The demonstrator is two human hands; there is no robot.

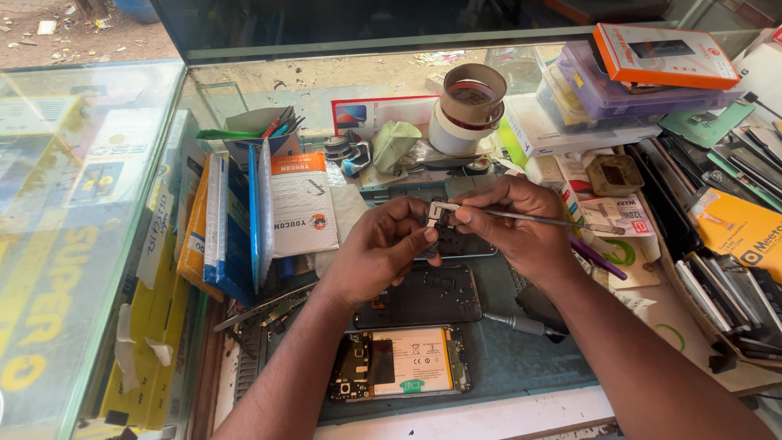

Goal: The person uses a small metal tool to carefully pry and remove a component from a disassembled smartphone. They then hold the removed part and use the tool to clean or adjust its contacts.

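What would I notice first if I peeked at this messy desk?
Probably the two hands in the middle: the left hand pinches a tiny metal part while the right hand pokes it with a thin tool. Just below lies an opened phone with its insides showing. At the back stand stacked tape rolls, and an orange box tops the pile on the right.

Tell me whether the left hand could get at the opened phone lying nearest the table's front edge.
Probably yes. The opened phone lies uncovered just below the left hand, with nothing stacked on it. But that hand pinches a small metal part, so it would have to let go first.
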